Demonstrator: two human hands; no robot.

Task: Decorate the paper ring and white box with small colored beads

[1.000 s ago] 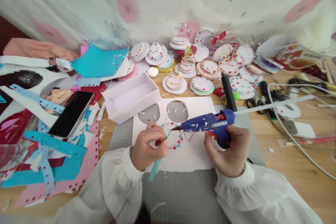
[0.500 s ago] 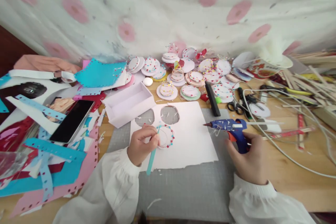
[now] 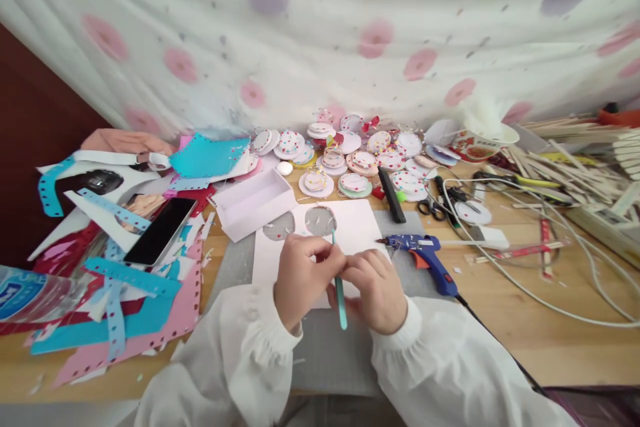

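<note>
Both hands meet low over a white paper sheet [image 3: 360, 230] that has round holes cut in it. My left hand [image 3: 300, 280] is closed on a teal stick tool [image 3: 340, 293], which points up and down between the hands. Touching the left hand, my right hand [image 3: 377, 290] has curled fingers, and what it holds is hidden. The small ring decorated with dots is hidden behind the hands. A blue glue gun [image 3: 425, 257] lies on the grey mat [image 3: 325, 347] to the right of my right hand, apart from it.
A white open box [image 3: 255, 203] sits behind the sheet, with several decorated paper discs [image 3: 350, 153] behind it. A phone [image 3: 160, 230] lies on coloured paper scraps [image 3: 120, 300] at left. Scissors [image 3: 435, 207], cables [image 3: 540, 280] and wooden sticks [image 3: 560, 167] fill the right side.
My right hand set the glue gun down on the mat and came left to join the left hand. The camera view tilted up and pulled back.
</note>
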